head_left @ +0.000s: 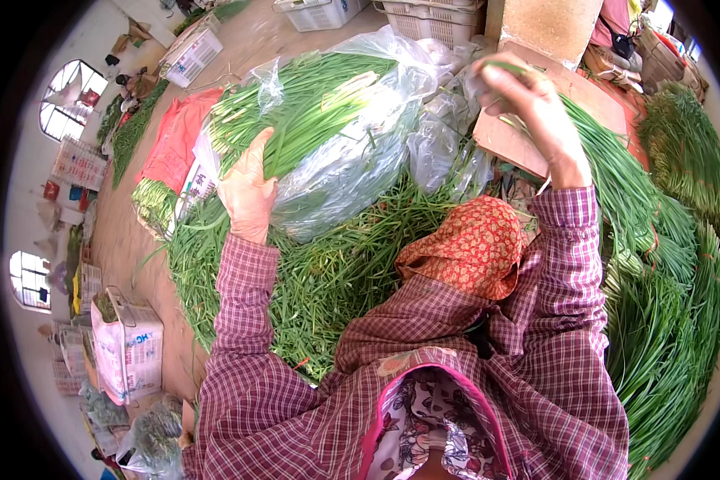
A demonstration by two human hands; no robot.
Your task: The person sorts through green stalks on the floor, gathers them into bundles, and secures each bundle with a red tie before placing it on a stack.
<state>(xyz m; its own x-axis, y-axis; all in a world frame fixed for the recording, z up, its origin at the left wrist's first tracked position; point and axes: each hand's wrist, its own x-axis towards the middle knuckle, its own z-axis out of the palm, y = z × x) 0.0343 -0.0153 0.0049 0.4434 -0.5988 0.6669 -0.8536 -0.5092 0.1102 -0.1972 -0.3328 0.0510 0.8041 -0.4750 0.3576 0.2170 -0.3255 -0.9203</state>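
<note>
Head view: the left hand (250,192), at 10 o'clock, is opened wide, its fingers pointing to 12 and its thumb apart, against the near-left edge of the cut stalks (304,120). These stalks lie at 11 o'clock in a clear bag (344,188). The right hand (524,92), between 1 and 2 o'clock, is curled and blurred above a board (600,108); green shows at its fingertips, but I cannot tell whether it grips anything. Long greens (616,172) run from beside that hand over the board toward 3 o'clock, and a big heap (664,368) spreads at 4. Loose leaves (336,280) cover the ground below the bag. A red sheet (180,132) lies at 10 o'clock, beyond the left hand, and a white box (132,352) stands at 8
</note>
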